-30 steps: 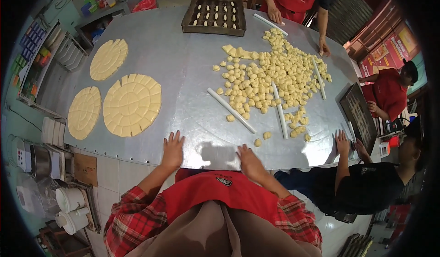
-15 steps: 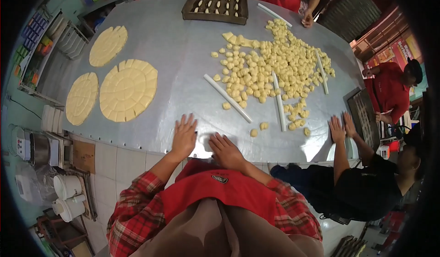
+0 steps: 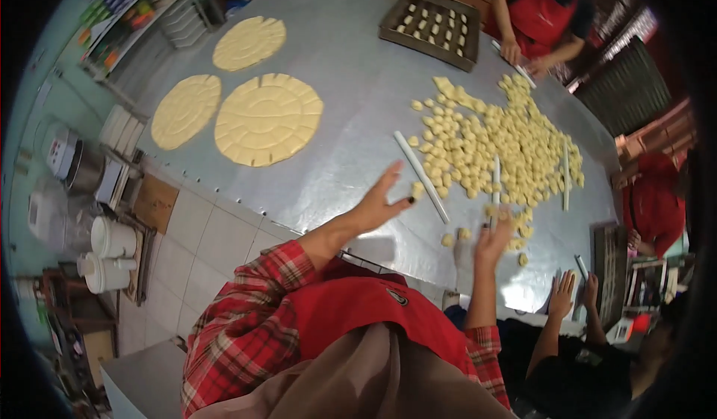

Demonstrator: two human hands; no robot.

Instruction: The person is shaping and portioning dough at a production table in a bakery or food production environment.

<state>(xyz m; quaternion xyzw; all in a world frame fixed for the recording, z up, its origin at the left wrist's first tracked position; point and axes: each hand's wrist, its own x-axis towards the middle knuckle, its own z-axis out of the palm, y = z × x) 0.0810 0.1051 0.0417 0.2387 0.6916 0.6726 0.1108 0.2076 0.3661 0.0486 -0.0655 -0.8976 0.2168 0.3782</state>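
Metal table [image 3: 351, 113]: left hand [image 3: 373, 207] and right hand [image 3: 493, 244] have shifted from its near edge toward the dough balls [image 3: 523, 143], one o'clock from the right. Left, spread and empty, lies just beside a white stick [image 3: 423, 178] at two o'clock; right blurs, grip indeterminable.

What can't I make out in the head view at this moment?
Right hand, head view: motion blur; whether it touches the dough pieces is unclear.
White rod beyond it, head view: near end lost behind that blurred hand.
Far person, head view: cropped by the upper edge.
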